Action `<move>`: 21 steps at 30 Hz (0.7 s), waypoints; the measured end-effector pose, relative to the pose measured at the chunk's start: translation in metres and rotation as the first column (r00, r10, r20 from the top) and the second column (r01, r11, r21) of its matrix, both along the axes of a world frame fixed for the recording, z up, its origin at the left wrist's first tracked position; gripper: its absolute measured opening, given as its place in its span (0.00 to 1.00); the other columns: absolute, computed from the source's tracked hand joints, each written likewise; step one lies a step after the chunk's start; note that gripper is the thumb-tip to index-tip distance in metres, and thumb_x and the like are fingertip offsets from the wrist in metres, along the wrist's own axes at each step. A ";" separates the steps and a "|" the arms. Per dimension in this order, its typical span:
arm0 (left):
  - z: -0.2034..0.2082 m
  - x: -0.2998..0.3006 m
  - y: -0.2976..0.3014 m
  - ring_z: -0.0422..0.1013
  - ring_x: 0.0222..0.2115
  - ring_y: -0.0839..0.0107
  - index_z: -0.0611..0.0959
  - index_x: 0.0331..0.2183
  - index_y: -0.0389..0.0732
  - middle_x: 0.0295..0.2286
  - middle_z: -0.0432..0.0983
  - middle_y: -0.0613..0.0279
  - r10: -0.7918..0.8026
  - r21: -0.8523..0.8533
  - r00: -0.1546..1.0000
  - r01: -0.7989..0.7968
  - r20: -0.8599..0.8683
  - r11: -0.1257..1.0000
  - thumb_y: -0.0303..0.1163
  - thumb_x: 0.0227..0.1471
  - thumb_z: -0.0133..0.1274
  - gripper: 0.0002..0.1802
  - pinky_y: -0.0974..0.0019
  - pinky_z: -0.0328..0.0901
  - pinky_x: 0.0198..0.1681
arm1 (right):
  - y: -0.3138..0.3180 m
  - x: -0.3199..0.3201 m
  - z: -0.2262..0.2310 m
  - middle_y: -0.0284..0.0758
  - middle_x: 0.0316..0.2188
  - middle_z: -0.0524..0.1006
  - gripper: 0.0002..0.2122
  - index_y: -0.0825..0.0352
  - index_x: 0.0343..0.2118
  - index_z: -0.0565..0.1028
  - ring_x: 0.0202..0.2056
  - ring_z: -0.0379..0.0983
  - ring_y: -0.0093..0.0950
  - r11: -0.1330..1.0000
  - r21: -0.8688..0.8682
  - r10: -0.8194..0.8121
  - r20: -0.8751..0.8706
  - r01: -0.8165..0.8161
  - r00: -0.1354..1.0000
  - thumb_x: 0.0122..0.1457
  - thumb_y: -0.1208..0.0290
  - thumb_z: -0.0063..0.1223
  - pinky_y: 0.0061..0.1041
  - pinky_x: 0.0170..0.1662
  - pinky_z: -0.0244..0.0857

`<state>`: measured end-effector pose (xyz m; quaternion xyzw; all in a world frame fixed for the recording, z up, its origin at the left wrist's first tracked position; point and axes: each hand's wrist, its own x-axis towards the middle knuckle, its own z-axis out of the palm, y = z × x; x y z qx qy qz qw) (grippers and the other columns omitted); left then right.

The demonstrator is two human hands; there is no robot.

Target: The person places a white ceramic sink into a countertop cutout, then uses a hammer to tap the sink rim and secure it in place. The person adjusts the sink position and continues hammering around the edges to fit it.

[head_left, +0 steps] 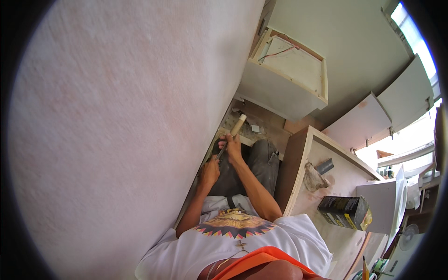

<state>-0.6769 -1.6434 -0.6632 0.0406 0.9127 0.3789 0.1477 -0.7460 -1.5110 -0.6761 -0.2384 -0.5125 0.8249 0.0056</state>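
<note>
Low in front of my lap, both hands are closed around a slim tool (239,123) with a pale, thick cylindrical end and a narrow dark shaft; its exact kind is not clear. My right hand (232,145) grips it just below the pale part. Closer to my body, my left hand (211,170) is wrapped round the lower end of the shaft, hiding its tip. The pale end points up and away from me, slightly rightward. A large pale panel (126,121) stands close along my left side, beside my left hand.
A wooden box frame (298,79) with loose wires lies ahead. To the right, a cabinet panel (298,172) bears a crumpled cloth (315,178), a grey block (324,165) and a black-and-yellow can (343,211). White cabinet doors (359,123) hang beyond. Debris litters the floor near my knees.
</note>
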 end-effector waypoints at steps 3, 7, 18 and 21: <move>0.022 0.009 0.008 0.72 0.46 0.41 0.71 0.58 0.39 0.46 0.75 0.38 0.004 0.036 0.961 0.006 -0.275 0.999 0.34 0.61 0.51 0.25 0.46 0.66 0.49 | -0.002 -0.030 -0.028 0.30 0.29 0.72 0.07 0.63 0.43 0.65 0.23 0.67 0.21 1.000 0.001 -0.027 0.000 0.027 1.000 0.70 0.66 0.45 0.22 0.24 0.64; 0.044 0.017 0.008 0.62 0.58 0.42 0.65 0.63 0.38 0.58 0.62 0.41 -0.053 0.025 0.915 0.069 -0.401 0.997 0.33 0.57 0.55 0.34 0.48 0.59 0.60 | 0.004 -0.074 -0.048 0.29 0.25 0.69 0.07 0.62 0.39 0.68 0.21 0.63 0.19 0.999 -0.043 0.019 -0.027 -0.020 0.999 0.69 0.64 0.46 0.20 0.22 0.60; 0.049 0.015 0.011 0.62 0.57 0.42 0.69 0.59 0.37 0.57 0.64 0.42 0.017 0.219 0.901 0.087 -0.434 0.972 0.26 0.55 0.54 0.30 0.48 0.60 0.60 | 0.041 -0.124 -0.048 0.26 0.25 0.65 0.05 0.60 0.44 0.64 0.20 0.57 0.16 0.990 -0.124 0.045 -0.168 -0.066 0.985 0.69 0.70 0.44 0.19 0.19 0.54; 0.048 0.010 0.013 0.63 0.56 0.43 0.69 0.59 0.37 0.56 0.65 0.42 -0.009 0.184 0.883 0.108 -0.470 0.977 0.26 0.55 0.55 0.30 0.49 0.60 0.59 | 0.044 -0.130 -0.044 0.26 0.25 0.65 0.05 0.59 0.44 0.63 0.20 0.57 0.16 0.974 -0.207 0.058 -0.166 -0.093 0.984 0.70 0.69 0.45 0.18 0.19 0.53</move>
